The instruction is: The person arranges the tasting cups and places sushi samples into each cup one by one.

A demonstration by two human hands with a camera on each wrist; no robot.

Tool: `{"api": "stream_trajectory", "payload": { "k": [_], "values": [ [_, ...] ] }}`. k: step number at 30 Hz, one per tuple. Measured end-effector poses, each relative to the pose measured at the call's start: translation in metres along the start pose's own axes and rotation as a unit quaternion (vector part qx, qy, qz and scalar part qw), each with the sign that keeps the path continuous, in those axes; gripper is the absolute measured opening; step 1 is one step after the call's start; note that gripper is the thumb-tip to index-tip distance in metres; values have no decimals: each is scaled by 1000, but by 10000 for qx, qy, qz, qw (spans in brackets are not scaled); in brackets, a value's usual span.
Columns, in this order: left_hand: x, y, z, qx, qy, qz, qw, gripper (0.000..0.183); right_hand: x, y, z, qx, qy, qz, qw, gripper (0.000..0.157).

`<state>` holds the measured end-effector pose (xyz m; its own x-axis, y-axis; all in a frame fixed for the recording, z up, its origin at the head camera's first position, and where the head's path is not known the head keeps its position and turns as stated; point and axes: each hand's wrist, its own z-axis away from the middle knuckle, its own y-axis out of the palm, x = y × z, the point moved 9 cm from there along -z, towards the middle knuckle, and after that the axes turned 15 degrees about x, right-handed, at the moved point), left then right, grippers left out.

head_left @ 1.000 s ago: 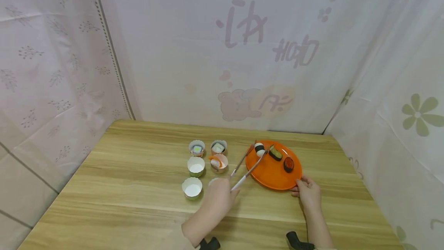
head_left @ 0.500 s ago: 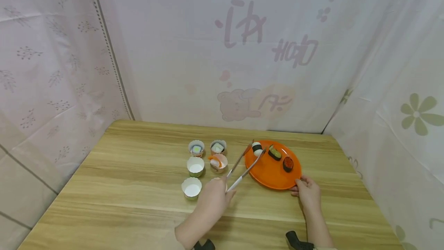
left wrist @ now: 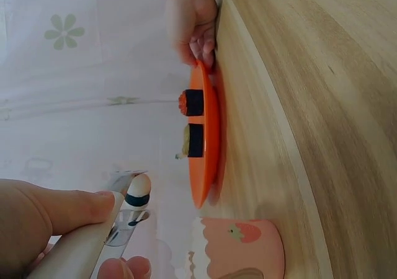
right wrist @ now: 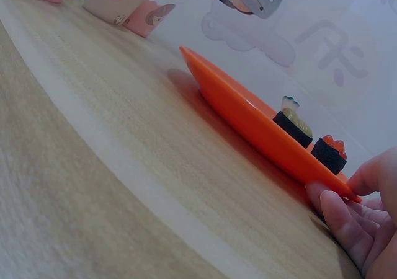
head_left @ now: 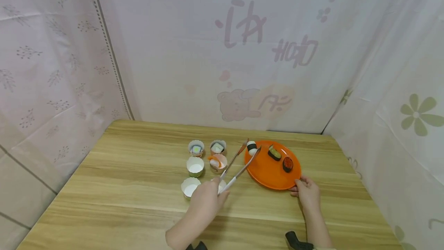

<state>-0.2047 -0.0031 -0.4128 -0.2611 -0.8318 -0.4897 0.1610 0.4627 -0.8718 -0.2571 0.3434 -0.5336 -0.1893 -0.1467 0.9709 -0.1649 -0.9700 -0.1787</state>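
My left hand (head_left: 205,200) holds a pair of tongs (head_left: 229,183) with white handles and metal ends. Pinched between the metal ends is a white rice ball (left wrist: 138,193) with a dark seaweed band, raised off the plate in the left wrist view. My right hand (head_left: 309,195) pinches the near right rim of an orange plate (head_left: 270,176), thumb on top and fingers underneath. On that plate sit a sushi piece with a greenish topping (head_left: 274,152) and another with red roe (head_left: 288,164), both wrapped in dark seaweed.
Left of the plate stand several scalloped paper cups in two columns. One back cup (head_left: 196,145) holds a white piece with a yellow-green centre, another (head_left: 218,142) a whitish piece. A pink cup (head_left: 223,168) holds an orange-topped piece (head_left: 215,161). My left hand partly covers the nearest cups.
My left hand has moved left and toward me with the tongs, carrying the rice ball from over the plate to its left edge. My right hand stays at the plate's rim.
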Motion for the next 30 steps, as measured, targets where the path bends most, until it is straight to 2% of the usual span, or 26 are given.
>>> {"api": "stream_trajectory", "payload": {
  "k": [10,18,30],
  "values": [
    [14,-6,7,5,-63,244,9997,40,-1,-1,0,-11,8,52,10000,44],
    [24,-13,13,-107,-66,-47,9999,49,0,-1,0,-26,9,38,10000,45],
    [39,-26,25,-163,-205,152,9995,50,1,-1,0,-20,36,79,10000,44]
  ]
}}
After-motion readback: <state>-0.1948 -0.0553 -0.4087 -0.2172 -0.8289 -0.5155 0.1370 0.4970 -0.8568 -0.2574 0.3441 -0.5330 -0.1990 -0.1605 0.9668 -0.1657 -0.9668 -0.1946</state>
